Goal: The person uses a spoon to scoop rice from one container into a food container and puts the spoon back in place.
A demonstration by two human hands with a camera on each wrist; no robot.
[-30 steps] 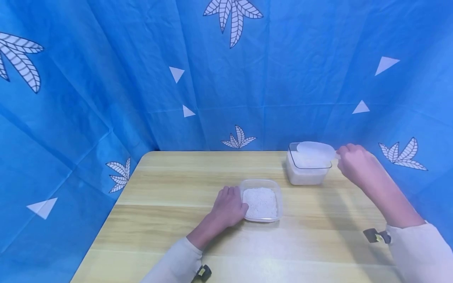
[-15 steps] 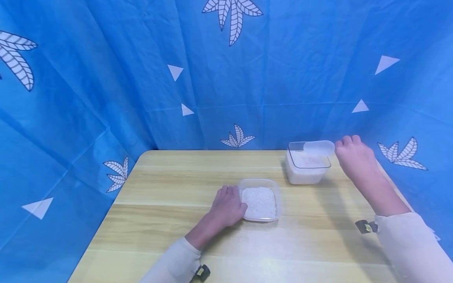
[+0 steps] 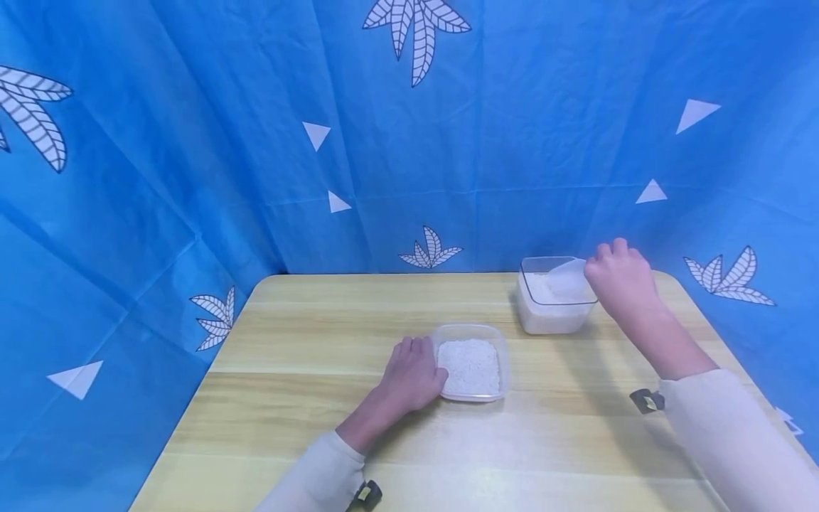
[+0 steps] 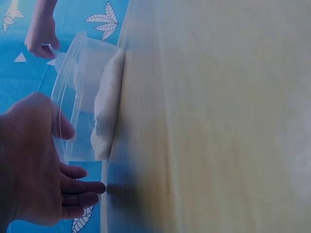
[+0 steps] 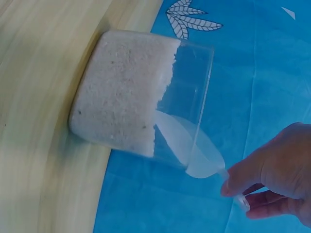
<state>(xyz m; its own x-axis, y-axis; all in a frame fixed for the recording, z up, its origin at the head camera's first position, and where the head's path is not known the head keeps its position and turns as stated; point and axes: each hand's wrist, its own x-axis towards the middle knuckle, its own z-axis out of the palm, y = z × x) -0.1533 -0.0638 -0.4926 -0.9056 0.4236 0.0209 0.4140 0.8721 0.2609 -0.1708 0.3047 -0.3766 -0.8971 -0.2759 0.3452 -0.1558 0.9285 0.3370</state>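
My left hand holds the left edge of a low clear plastic container. In the left wrist view its thumb laps over the rim, with the fingers outside the wall. White grains, like rice, cover the container's bottom. At the back right, my right hand pinches the handle of a translucent white scoop. The scoop's bowl tilts down into a taller clear bin, its tip at the surface of the grains. These fill much of the bin and are flecked with a few dark specks.
Both containers stand on a light wooden table, the bin near its back edge. A blue curtain with white leaves and triangles hangs directly behind the table and along its sides.
My right hand has moved left, toward the bin. The scoop, held over the bin's rim before, has swung tip-down into the grains. My left hand and its container have stayed put.
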